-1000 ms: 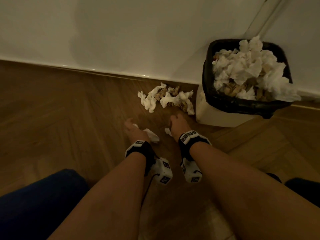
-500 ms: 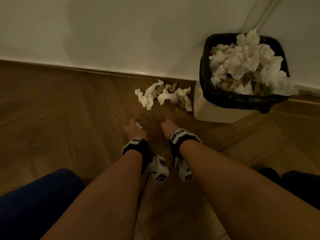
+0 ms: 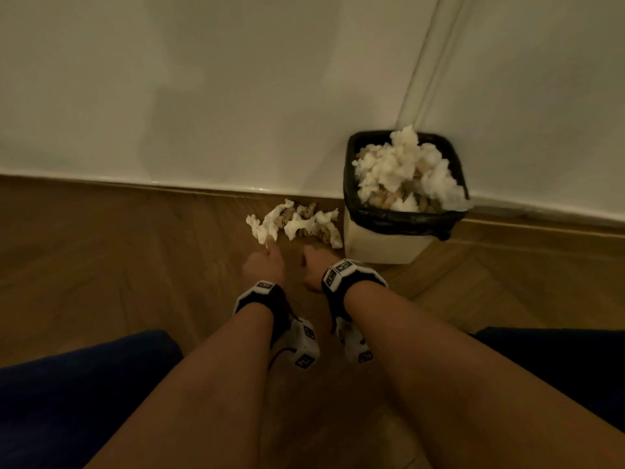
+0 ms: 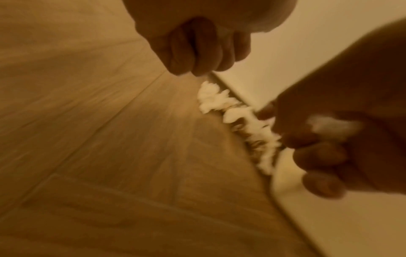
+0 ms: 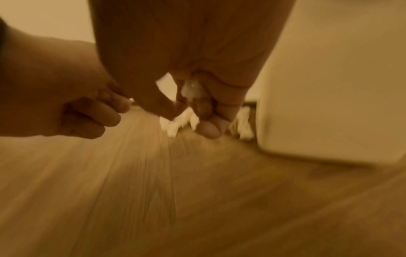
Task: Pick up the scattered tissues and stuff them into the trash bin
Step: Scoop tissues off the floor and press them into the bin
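Observation:
A pile of crumpled white tissues (image 3: 294, 225) lies on the wood floor against the wall, left of the trash bin (image 3: 382, 245). The cream bin has a black liner and is heaped with tissues (image 3: 402, 174) above its rim. My left hand (image 3: 262, 267) hovers just short of the pile, fingers curled (image 4: 197, 52); a small white scrap (image 5: 131, 99) peeks from them. My right hand (image 3: 314, 265) sits beside it, close to the bin, and grips a wad of tissue (image 5: 193, 89) in its curled fingers. Both wrist views are blurred.
The white wall (image 3: 236, 96) and its baseboard run behind the pile and bin. One tissue (image 3: 456, 201) hangs over the bin's right rim. My knees in dark blue cloth (image 3: 67, 384) frame the lower corners. Bare wood floor (image 3: 101, 265) stretches to the left.
The two loose scraps that lay on the floor by my hands are gone from it; both hands have curled round them and lifted. The head view has pulled back.

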Tool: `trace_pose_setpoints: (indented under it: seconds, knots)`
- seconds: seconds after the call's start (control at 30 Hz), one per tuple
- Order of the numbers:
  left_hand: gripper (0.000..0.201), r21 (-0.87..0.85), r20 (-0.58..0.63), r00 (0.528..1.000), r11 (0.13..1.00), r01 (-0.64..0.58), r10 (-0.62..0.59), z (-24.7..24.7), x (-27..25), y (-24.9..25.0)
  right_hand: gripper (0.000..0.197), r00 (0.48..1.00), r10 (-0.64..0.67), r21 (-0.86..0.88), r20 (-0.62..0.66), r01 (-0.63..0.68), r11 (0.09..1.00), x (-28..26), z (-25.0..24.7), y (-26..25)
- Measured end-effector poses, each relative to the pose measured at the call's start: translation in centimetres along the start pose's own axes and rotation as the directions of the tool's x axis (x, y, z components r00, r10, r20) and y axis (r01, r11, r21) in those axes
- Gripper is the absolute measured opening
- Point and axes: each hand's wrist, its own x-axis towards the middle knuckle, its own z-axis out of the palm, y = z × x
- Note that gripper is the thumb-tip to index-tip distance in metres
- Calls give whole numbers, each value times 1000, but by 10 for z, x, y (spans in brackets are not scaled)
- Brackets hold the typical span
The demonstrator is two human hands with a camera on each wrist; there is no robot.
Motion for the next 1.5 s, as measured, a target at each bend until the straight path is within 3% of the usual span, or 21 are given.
trace_pose_setpoints:
  seconds: [0.1, 0.17, 0.27, 0.3, 0.4, 0.5, 0.57, 0.67, 0.8, 0.9, 1.0, 1.07, 1.17, 1.27, 1.4, 1.5]
  knots:
    - [63, 26, -82, 990, 993, -115, 117, -13, -16, 39, 50, 999, 50, -84, -11, -50, 995, -16, -36, -7]
    - [59, -7, -136, 965, 974, -229, 226, -22, -24, 65, 45, 998, 56, -117, -22, -59, 991, -30, -66, -11]
    - [32, -121, -117, 936, 930, -346, 333, -37, -33, 100, 35, 993, 16, -82, -118, -26, 996, -54, -111, -9]
    - [29, -172, -91, 935, 920, -353, 341, -42, -36, 111, 35, 989, 4, -91, -149, -18, 996, -64, -125, -7]
    - [46, -344, -31, 946, 885, -314, 323, -56, -44, 148, 30, 980, -15, -105, -196, -6, 994, -80, -164, -9]
    - [29, -548, 13, 947, 795, -261, 320, -70, -62, 183, 23, 966, -35, -184, -256, -13, 983, -97, -202, -12]
    - [34, -508, -21, 903, 773, -380, 430, -77, -74, 203, 18, 934, -60, -212, -353, -18, 977, -109, -227, -8]
    - [58, -288, -71, 792, 748, -598, 606, -85, -89, 232, 25, 882, -44, -224, -469, -70, 972, -125, -260, 8]
    - [70, -30, -123, 723, 726, -687, 679, -94, -99, 260, 33, 850, 15, -200, -527, -141, 970, -139, -285, 39]
    - [67, -81, -163, 744, 742, -665, 648, -91, -97, 271, 32, 842, 92, -182, -532, -219, 959, -137, -283, 62]
    - [60, -263, -140, 767, 723, -639, 626, -76, -92, 274, 38, 857, 170, -103, -486, -249, 963, -131, -273, 73]
    - [34, -366, -49, 815, 749, -553, 578, -58, -91, 275, 54, 867, 159, -60, -472, -212, 975, -124, -269, 80]
    - [2, -448, 119, 866, 805, -390, 486, -34, -87, 275, 46, 867, 146, 36, -476, -146, 989, -115, -265, 86]
    - [22, -396, 119, 893, 845, -359, 435, -16, -75, 275, 35, 864, 221, 67, -452, -214, 975, -108, -264, 97]
    - [33, -310, 112, 872, 850, -426, 477, -1, -61, 263, 34, 855, 256, 201, -452, -182, 963, -91, -258, 110]
    - [34, -203, 179, 827, 842, -499, 533, 4, -53, 259, 28, 855, 285, 238, -433, -197, 951, -80, -255, 111]
